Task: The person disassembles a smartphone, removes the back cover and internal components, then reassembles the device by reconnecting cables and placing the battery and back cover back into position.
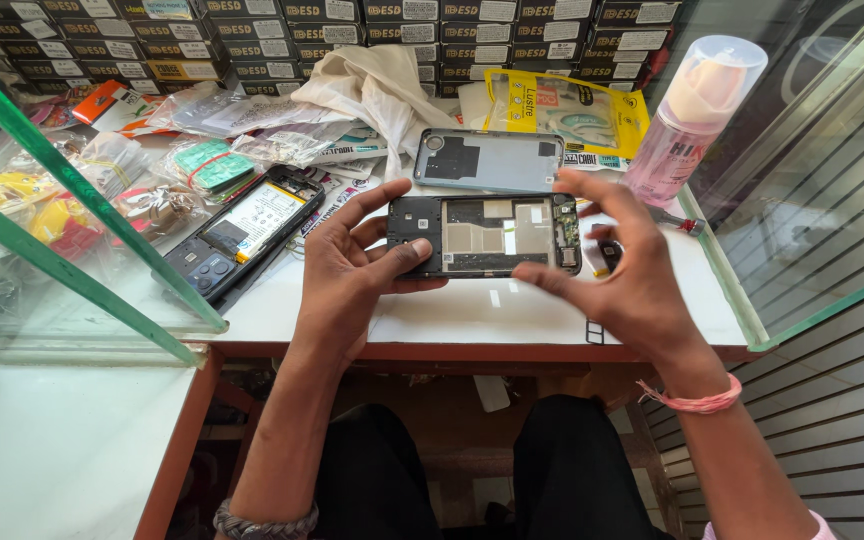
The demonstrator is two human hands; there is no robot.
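Fingers of the left hand [352, 265] pinch the left end of an opened phone frame [484, 235], thumb on its lower edge; the right hand [617, 270] clamps the right end between thumb and fingertips. This frame is black, back off, showing silver shielding plates, a dark camera block at left and a small green board at right. It is held just above the white worktop [512, 315], near the front edge. Behind it lies a grey back cover [489, 160]; left of it, another opened phone [242, 230].
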